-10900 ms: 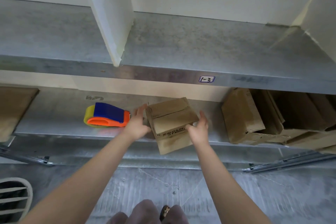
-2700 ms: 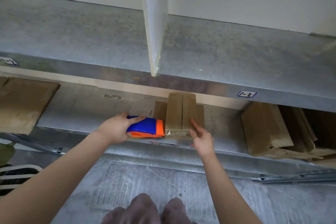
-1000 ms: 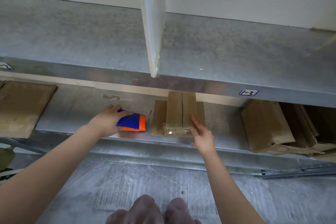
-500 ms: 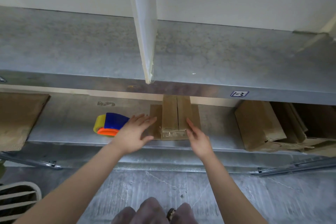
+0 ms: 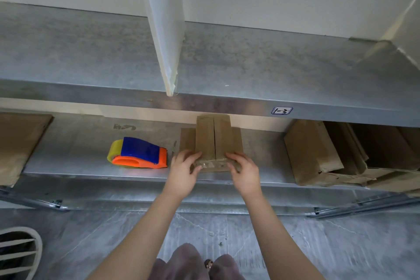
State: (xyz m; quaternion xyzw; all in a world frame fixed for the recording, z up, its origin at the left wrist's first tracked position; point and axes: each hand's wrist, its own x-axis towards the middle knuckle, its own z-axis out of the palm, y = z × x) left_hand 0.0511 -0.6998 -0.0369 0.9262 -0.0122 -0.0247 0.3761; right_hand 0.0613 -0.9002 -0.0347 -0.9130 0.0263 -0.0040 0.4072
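A small brown cardboard box (image 5: 213, 136) stands on the lower metal shelf (image 5: 91, 141), its two top flaps folded together with a seam down the middle and clear tape on its near edge. My left hand (image 5: 184, 170) grips the box's near left corner with curled fingers. My right hand (image 5: 244, 170) grips the near right corner the same way. An orange and blue tape dispenser (image 5: 138, 152) with a yellowish roll lies on the shelf to the left of the box, free of both hands.
Flattened and folded cardboard boxes (image 5: 318, 150) lean at the right of the lower shelf; another cardboard sheet (image 5: 18, 143) lies at the left. The upper shelf (image 5: 250, 63) carries a white divider (image 5: 163, 25) and a label (image 5: 281, 110). A white basket (image 5: 18, 254) sits on the floor.
My left hand set the tape dispenser down on the shelf and moved right onto the box. Both hands now hold the box's near corners; before, the right hand only touched its right side.
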